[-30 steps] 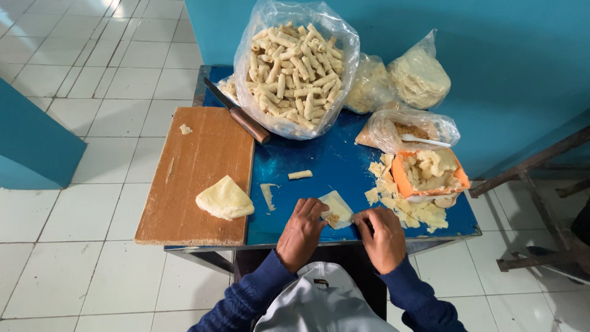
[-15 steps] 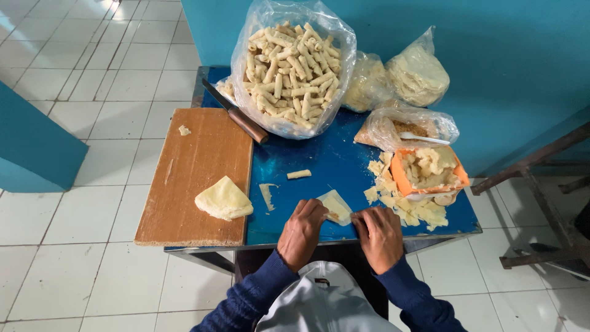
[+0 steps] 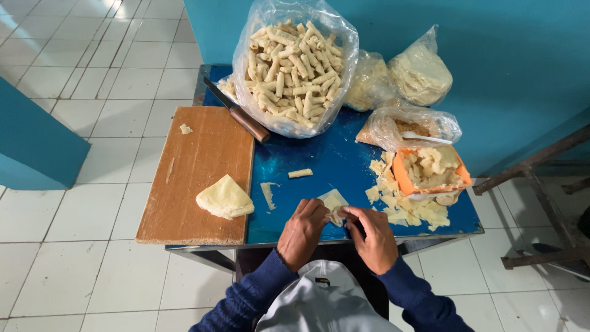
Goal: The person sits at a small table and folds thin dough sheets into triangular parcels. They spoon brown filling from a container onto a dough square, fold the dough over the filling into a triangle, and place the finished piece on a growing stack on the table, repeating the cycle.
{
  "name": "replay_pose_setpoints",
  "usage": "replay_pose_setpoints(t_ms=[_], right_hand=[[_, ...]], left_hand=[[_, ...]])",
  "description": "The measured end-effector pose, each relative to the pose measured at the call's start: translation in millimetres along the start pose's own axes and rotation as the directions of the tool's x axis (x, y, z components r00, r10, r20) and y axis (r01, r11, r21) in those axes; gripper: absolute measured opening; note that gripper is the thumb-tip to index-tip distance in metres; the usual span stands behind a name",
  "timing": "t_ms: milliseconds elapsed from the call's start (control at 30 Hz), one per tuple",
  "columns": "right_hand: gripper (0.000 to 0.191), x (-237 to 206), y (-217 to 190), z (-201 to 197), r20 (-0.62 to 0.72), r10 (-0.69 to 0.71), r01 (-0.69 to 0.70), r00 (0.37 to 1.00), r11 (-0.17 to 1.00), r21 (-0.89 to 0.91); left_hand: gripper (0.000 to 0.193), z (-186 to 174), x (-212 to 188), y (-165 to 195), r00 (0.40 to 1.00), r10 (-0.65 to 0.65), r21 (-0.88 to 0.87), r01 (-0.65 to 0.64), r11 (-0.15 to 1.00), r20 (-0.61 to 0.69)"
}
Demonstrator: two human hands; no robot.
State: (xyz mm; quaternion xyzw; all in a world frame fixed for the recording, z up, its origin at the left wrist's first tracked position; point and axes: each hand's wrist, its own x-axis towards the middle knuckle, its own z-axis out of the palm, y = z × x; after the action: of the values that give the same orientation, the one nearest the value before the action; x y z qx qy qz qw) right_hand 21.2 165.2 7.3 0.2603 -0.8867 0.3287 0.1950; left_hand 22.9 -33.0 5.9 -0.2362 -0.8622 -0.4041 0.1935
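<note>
The scene is bright with even, soft light. The glossy blue metal desk (image 3: 344,160) shows pale glare patches. Shadows are weak. The picture is sharp, with wide-angle bending at the edges.

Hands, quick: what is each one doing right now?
Left hand: fingers curled, pinching the pale dough wrapper on the blue table.
Right hand: fingers curled onto the same wrapper, folding it from the other side.

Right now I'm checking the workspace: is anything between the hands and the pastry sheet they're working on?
Nothing visible does. The left hand and right hand already touch the pale pastry sheet on the blue table.
</note>
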Motion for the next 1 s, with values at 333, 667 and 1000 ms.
replay_pose_setpoints(t_ms=[333,667,1000], right_hand=[[0.009,16.2,31.4,13.5,0.105,-0.009,0.017,0.994,0.997,-0.074],[0.008,32.1,34.2,22.4,0.084,-0.044,0.054,0.995,0.992,-0.116],[0.026,19.7,26.6,9.9,0.154,-0.117,0.139,0.981,0.98,-0.144]], left_hand=[[0.003,9.8,15.6,-16.2,0.994,0.104,0.103,-0.102,0.99,-0.021],[0.005,10.7,29.6,-28.5,0.998,0.025,-0.046,-0.022,0.999,0.061],[0.03,-7.6,22.0,-22.9,0.986,0.054,-0.157,-0.028,0.987,0.161]])
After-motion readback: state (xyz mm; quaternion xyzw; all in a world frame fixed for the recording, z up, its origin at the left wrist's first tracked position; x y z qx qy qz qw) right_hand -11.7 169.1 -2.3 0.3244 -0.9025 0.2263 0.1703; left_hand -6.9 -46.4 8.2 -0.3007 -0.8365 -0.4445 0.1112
